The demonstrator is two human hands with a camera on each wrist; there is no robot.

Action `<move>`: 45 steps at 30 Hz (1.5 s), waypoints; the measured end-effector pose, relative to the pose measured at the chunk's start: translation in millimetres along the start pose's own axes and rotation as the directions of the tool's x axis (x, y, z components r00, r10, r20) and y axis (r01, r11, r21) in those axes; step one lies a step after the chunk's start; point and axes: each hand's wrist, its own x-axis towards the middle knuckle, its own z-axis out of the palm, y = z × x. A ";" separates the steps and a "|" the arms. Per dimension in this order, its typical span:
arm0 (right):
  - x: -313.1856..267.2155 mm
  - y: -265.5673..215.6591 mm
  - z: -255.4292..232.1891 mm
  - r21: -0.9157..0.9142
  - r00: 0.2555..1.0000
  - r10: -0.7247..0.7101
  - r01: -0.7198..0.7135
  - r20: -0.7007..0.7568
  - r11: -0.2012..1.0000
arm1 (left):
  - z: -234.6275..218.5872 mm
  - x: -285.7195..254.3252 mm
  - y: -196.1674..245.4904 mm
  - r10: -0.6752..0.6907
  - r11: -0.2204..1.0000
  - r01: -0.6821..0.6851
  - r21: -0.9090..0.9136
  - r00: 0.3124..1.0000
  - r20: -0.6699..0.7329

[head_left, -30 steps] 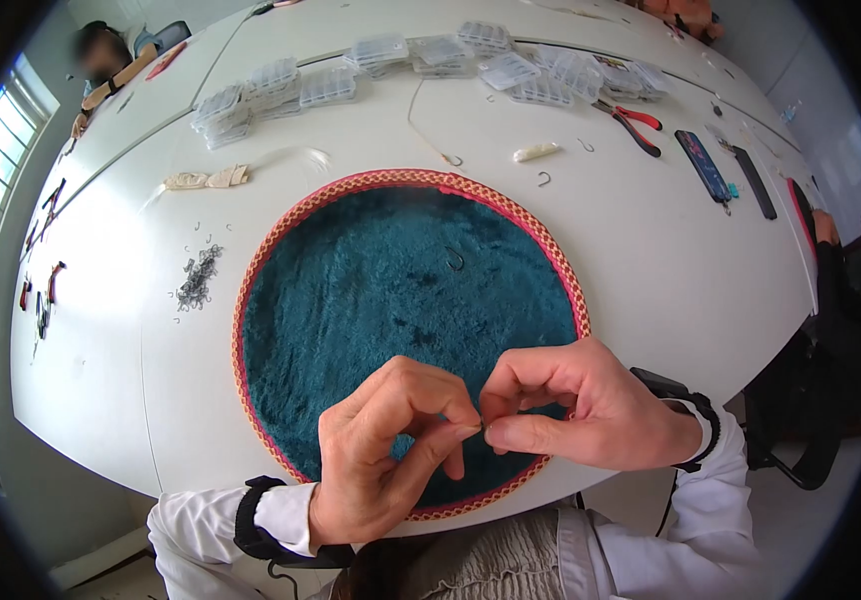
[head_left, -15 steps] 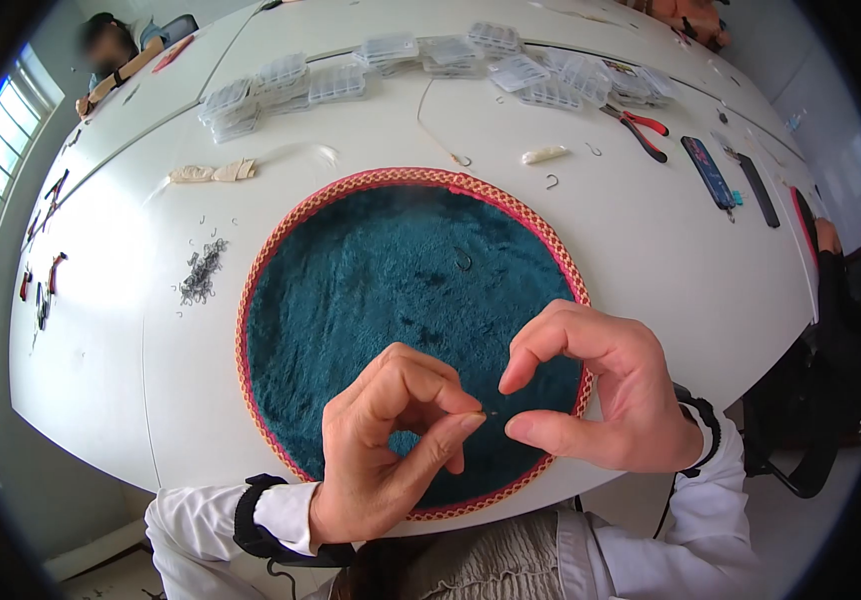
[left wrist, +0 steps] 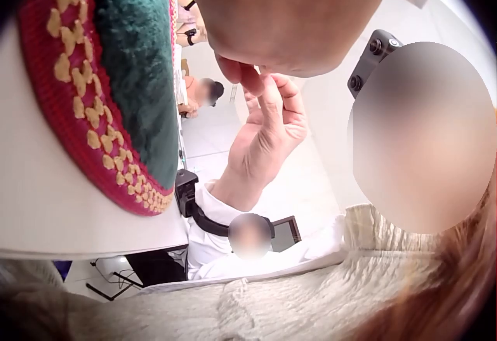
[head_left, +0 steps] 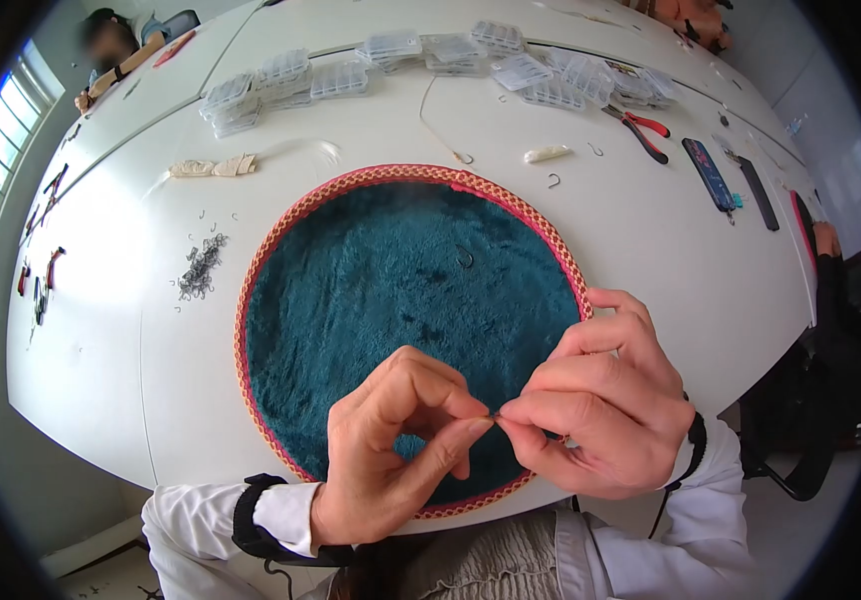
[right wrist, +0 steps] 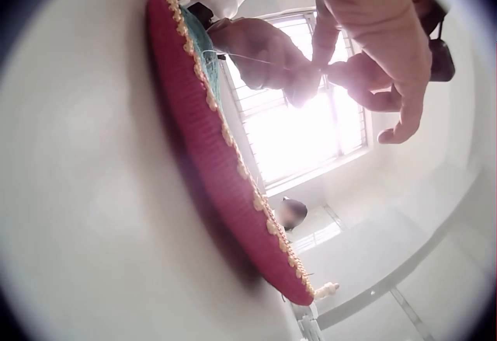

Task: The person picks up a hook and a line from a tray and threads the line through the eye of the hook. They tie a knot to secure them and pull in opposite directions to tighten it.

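Observation:
Over the near part of a round teal plush mat, my left hand pinches a small thin piece between thumb and index fingertip. My right hand meets it there, thumb and index pinching the same spot, its other fingers fanned out. Nearly all of the piece is hidden by fingertips, so I cannot tell its kind. In the right wrist view a fine pale line runs from the mat side to the fingertips. One dark fish hook lies on the plush beyond both hands.
A heap of small hooks lies left of the mat, a wrapped bundle of pale line above it. Behind are a loose hook, a small white roll, red-handled pliers and stacked clear boxes. People sit farther off.
My right hand let go, opened wide and drew back slightly, then came in again to pinch at my left fingertips with its other fingers spread. My left hand keeps its pinch, nearly still.

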 end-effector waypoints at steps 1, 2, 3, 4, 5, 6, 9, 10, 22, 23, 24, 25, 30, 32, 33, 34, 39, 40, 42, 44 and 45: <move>-0.2 -0.1 -0.2 -0.021 1.000 -0.019 0.019 -0.006 1.000 | 0.3 0.0 -0.2 0.000 1.000 0.000 0.000 1.000 -0.001; -0.2 -0.3 -0.4 -0.041 0.999 -0.039 0.038 -0.012 0.998 | 0.5 0.0 -0.2 -0.002 1.000 0.002 -0.002 1.000 -0.001; -0.2 -0.5 -0.5 -0.041 0.999 -0.040 0.040 -0.011 0.998 | 0.6 0.0 -0.2 -0.005 1.000 0.005 -0.003 1.000 -0.001; -0.4 -1.0 -0.6 -0.065 0.999 -0.053 0.052 -0.014 0.997 | 0.8 0.0 -0.3 -0.004 1.000 0.004 -0.004 1.000 -0.002; -0.5 -1.3 -0.6 -0.089 0.998 -0.065 0.063 -0.016 0.994 | 1.0 0.1 -0.2 0.009 1.000 -0.009 0.017 1.000 -0.001; -0.3 -1.5 -0.4 -0.088 0.998 -0.065 0.064 -0.015 0.994 | 1.0 0.4 -0.1 0.023 0.999 -0.023 0.038 1.000 0.001; 0.8 -1.6 0.4 -0.039 1.000 -0.011 0.011 0.003 0.999 | 0.6 2.3 1.1 0.130 0.976 -0.132 0.175 0.991 0.020; 1.6 -1.1 0.5 0.070 0.996 0.080 -0.083 0.043 0.994 | -0.1 3.2 2.7 0.130 0.976 -0.131 0.175 0.991 0.019; 5.9 18.2 -9.1 0.536 0.577 0.301 -0.817 0.759 0.215 | -12.2 15.1 11.5 0.331 0.797 -0.438 0.416 0.893 0.305; 8.9 18.8 -11.4 0.453 0.451 0.265 -0.889 0.852 0.057 | -12.5 15.9 13.1 0.313 0.810 -0.417 0.412 0.902 0.297; 10.2 18.8 -13.2 0.457 0.455 0.267 -0.888 0.850 0.058 | -12.4 16.7 14.2 0.296 0.823 -0.396 0.408 0.911 0.287; 11.5 18.9 -14.9 0.428 0.403 0.282 -0.903 0.871 -0.034 | -10.8 15.9 13.4 0.298 0.821 -0.399 0.409 0.910 0.289; 6.9 14.7 -8.4 0.634 0.661 0.450 -0.736 0.600 0.236 | -8.3 12.7 8.1 -0.005 1.000 0.004 0.024 1.000 0.020; 9.0 15.4 -9.8 0.464 0.931 0.291 -0.363 0.221 0.808 | -8.3 11.8 7.7 -0.030 0.999 0.031 -0.032 0.999 0.018; 8.4 13.7 -9.1 0.464 0.931 0.290 -0.363 0.224 0.808 | -8.4 11.3 7.3 -0.056 0.995 0.057 -0.086 0.998 0.020; 6.9 10.7 -8.0 0.325 0.972 0.204 -0.232 0.119 0.917 | -7.8 11.1 8.1 -0.057 0.994 0.058 -0.088 0.998 0.016; 2.2 -1.9 -2.6 -0.142 1.000 -0.023 0.020 -0.019 0.990 | -4.0 9.6 12.3 -0.247 0.938 0.240 -0.251 0.969 0.005; 1.6 -2.1 -1.6 -0.141 1.000 -0.023 0.021 -0.017 0.990 | -3.8 9.2 13.0 -0.248 0.937 0.241 -0.253 0.969 0.004; 0.9 -2.3 -0.6 -0.170 0.999 -0.033 0.027 -0.034 0.985 | -3.3 8.3 14.4 -0.304 0.916 0.299 -0.267 0.952 0.023; -0.2 -1.7 0.3 -0.180 0.999 -0.047 0.041 -0.027 0.983 | -1.7 6.6 14.8 -0.331 0.897 0.327 -0.297 0.943 0.040; -0.3 -1.5 0.4 -0.190 0.998 -0.061 0.056 -0.023 0.980 | -1.0 5.7 14.8 -0.356 0.877 0.355 -0.324 0.933 0.057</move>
